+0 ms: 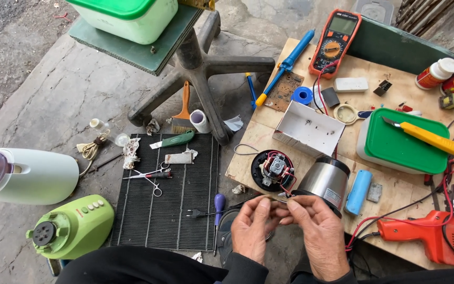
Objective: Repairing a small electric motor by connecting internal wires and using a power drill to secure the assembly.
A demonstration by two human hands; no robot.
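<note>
Both the left hand (251, 227) and the right hand (316, 230) pinch a thin black wire (269, 198) between closed fingertips, just beside the shiny steel kettle body (324, 181) at the wooden desk (395, 194) edge.

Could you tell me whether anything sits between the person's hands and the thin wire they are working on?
Nothing visible does. The left hand and right hand already pinch the thin wire between their fingertips, just in front of the steel appliance body and its opened black base on the wooden board.
</note>
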